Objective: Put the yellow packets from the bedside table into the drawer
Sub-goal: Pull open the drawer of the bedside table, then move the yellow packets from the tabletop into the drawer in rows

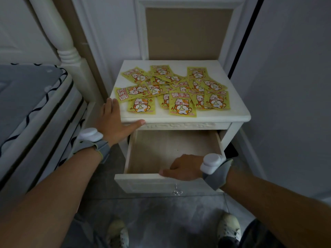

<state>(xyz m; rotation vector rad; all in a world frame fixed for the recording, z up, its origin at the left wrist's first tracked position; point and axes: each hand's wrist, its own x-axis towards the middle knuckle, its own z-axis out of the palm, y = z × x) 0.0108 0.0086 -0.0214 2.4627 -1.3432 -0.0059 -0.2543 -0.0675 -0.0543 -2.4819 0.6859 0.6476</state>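
While the drawer (172, 151) stands pulled out at lower centre of the frame, I see the right hand (182, 167) gripping its front panel, fingers curled over the top edge. The left hand (114, 119) rests against the front left corner of the bedside table (223, 117), fingers straight, thumb along the rim. The yellow packets (181, 104) (cartoon cats printed on them) lie scattered and overlapping across the tabletop, mid-frame.

Packets (180, 90) lie on table (232, 115) above drawer (172, 151).
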